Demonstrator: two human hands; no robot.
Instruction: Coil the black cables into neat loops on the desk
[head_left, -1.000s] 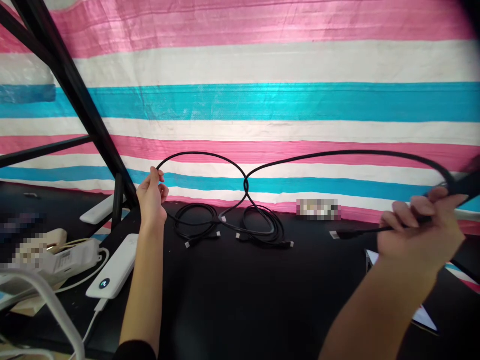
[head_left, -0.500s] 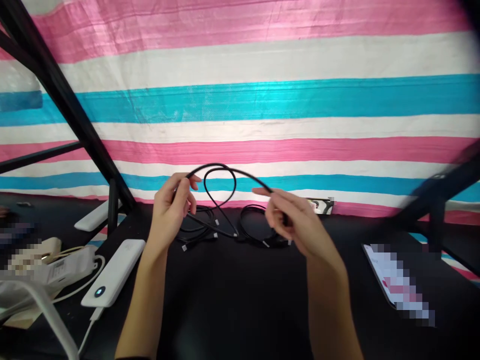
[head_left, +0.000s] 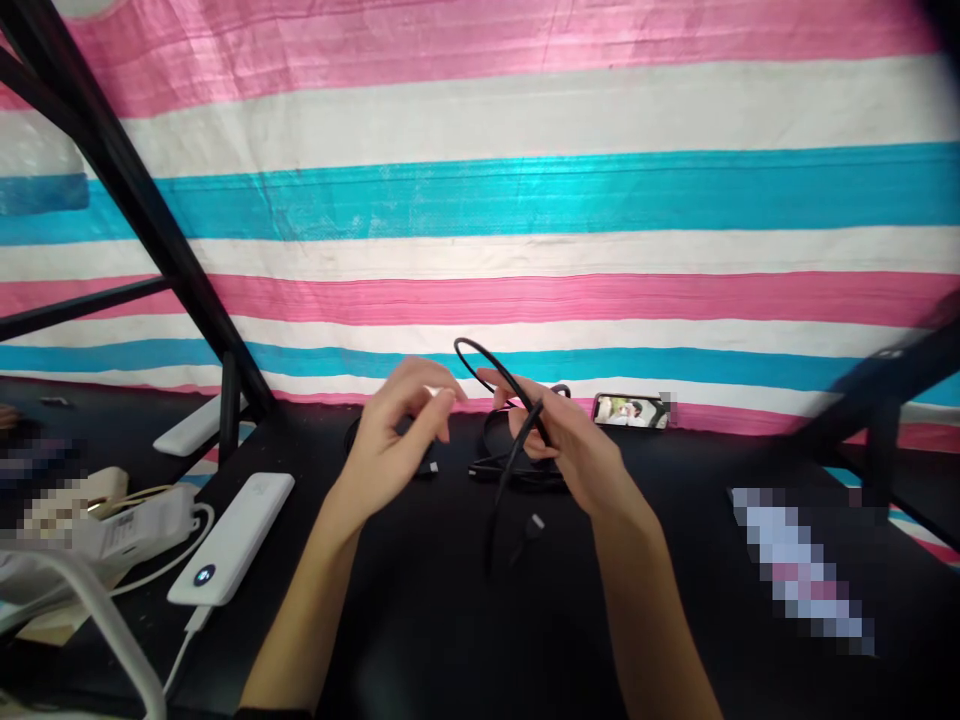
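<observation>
My right hand [head_left: 574,440] grips a black cable [head_left: 513,460] between thumb and fingers. Part of the cable arches up in a loop to the left of this hand, and a blurred length hangs down toward the table. A small connector [head_left: 534,524] shows just above the black tabletop. Close by on the left, my left hand [head_left: 401,430] is raised with its fingers curved and parted from the thumb; no cable shows in it. Behind the hands lie coiled black cables, one with a connector [head_left: 430,468] showing by my left wrist, another coil [head_left: 517,482] partly behind my right hand.
A white power bank [head_left: 232,540] with a plugged-in white lead lies at left, beside a white power strip [head_left: 142,530]. A phone [head_left: 631,411] leans at the back; a pixelated phone [head_left: 802,570] lies right. Black frame bars [head_left: 172,270] stand before the striped sheet [head_left: 525,195].
My left hand has let go of the cable and moved right, closer to my right hand. The wide cable arc between the hands is now a smaller loop at my right hand.
</observation>
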